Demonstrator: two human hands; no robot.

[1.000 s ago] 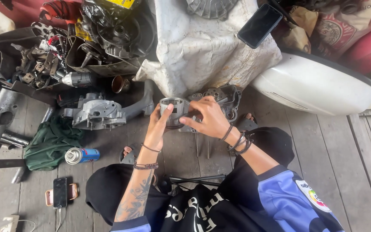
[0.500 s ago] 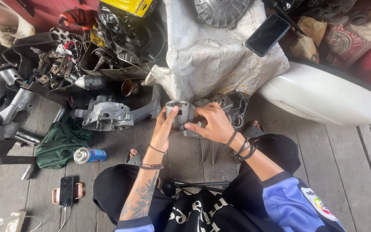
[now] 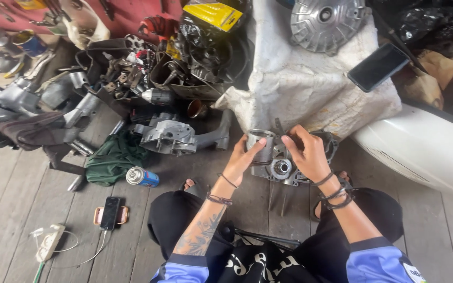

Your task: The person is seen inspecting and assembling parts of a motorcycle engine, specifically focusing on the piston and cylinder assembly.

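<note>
- Grey cast-metal engine casing (image 3: 284, 169) is kept low on the grey plank floor (image 3: 22, 209), between the knees.
- Its short metal cylinder sleeve (image 3: 261, 144) is wrapped by the left hand (image 3: 245, 157); fingers are curled round it.
- Casing top is gripped by the right hand (image 3: 306, 153), steadying it.
- Blue-and-white spray can (image 3: 142, 177) lies leftward; yellow-labelled black bag (image 3: 211, 18) sits behind.

The right hand (image 3: 308, 154) hides part of the engine casing (image 3: 281, 167); the fingers' grip cannot be told.

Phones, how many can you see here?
2. One phone lies on the wooden floor, plugged into a cable. Another phone rests on the white cloth at upper right. More could hide in the parts pile.
</note>
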